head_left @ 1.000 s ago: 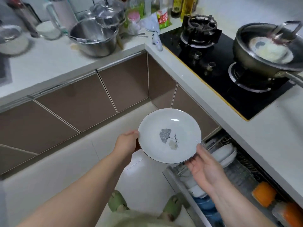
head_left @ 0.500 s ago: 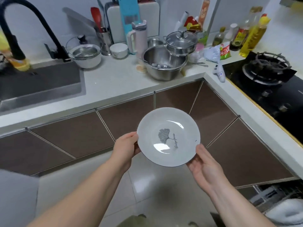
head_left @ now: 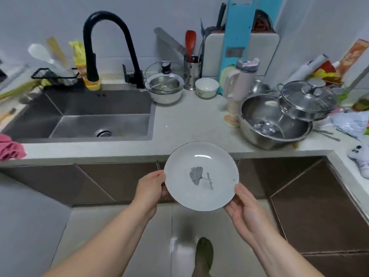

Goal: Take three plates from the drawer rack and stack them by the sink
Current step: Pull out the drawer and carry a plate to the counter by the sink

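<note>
The round white plate with a grey leaf print [head_left: 201, 175] is hanging at lower centre, gripped at opposite rims by the left hand [head_left: 151, 186] and right hand [head_left: 242, 206], below the bare pale countertop [head_left: 191, 124] lying right of the steel sink [head_left: 83, 118].

A pale grey wall [head_left: 139, 15] stands behind a light countertop [head_left: 189, 120] that turns a corner at the right. Brown cabinet doors [head_left: 60, 182] sit under its front edge, above glossy floor tiles [head_left: 111, 232].
</note>
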